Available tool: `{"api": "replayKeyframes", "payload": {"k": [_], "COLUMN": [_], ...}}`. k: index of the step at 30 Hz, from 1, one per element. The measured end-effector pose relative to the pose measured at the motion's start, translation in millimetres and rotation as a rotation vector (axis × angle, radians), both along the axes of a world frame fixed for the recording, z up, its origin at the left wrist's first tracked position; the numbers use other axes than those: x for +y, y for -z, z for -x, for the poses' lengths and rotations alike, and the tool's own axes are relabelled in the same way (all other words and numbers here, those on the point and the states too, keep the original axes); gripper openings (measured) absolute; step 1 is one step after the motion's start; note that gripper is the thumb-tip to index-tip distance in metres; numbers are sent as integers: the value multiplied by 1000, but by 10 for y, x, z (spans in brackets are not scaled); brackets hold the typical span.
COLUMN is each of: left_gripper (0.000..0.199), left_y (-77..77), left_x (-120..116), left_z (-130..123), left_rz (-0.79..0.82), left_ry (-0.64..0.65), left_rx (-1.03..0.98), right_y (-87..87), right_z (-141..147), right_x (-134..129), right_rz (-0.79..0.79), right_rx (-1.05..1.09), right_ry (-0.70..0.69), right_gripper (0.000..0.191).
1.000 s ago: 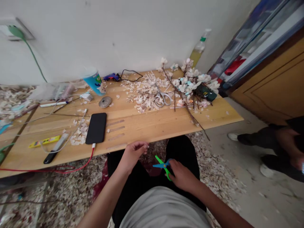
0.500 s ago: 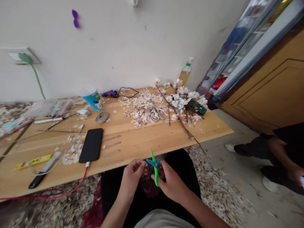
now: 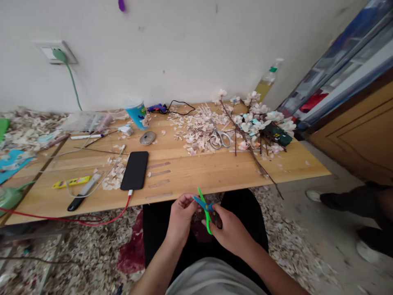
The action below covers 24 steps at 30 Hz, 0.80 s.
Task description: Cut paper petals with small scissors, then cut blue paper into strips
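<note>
My right hand is closed on the handles of a pair of green and blue scissors in front of the table edge. The blades are partly spread, with their tips reaching toward my left hand. Its thumb and fingers are pinched together close to the blue blade. What they hold is too small to make out. Both hands are above my lap. On the table beyond them lie pale shavings and a pair of silver scissors.
Flowering branches fill the table's right end, one stem overhanging the front edge. A phone with a red cable, a utility knife, a round metal lid and a blue cup are on the left. Another person's legs show at right.
My view has turned left, so the table things appear further right. The scissors' blades have come nearer to my left fingertips, and the gap between the blades looks narrower.
</note>
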<state>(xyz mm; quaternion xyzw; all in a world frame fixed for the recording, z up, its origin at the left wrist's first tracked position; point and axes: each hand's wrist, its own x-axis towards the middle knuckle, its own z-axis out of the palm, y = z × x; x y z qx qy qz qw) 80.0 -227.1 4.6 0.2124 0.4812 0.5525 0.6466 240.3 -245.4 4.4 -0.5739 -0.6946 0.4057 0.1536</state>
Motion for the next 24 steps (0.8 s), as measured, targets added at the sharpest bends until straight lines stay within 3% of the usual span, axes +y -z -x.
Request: {"api": "replayKeyframes", "payload": {"k": [19, 24], "left_gripper": [21, 20], "left_y": [45, 51], "left_x": [-33, -24], "left_z": [149, 177], "left_rz": [-16, -28], "left_ry": [83, 135], "left_rx": [44, 89], "right_y": [70, -11], "right_z": [16, -9], "right_x": [-24, -29], "right_rz": [-109, -73], "right_rx": [-60, -51], "right_ry": [13, -11], "right_gripper": [11, 12]}}
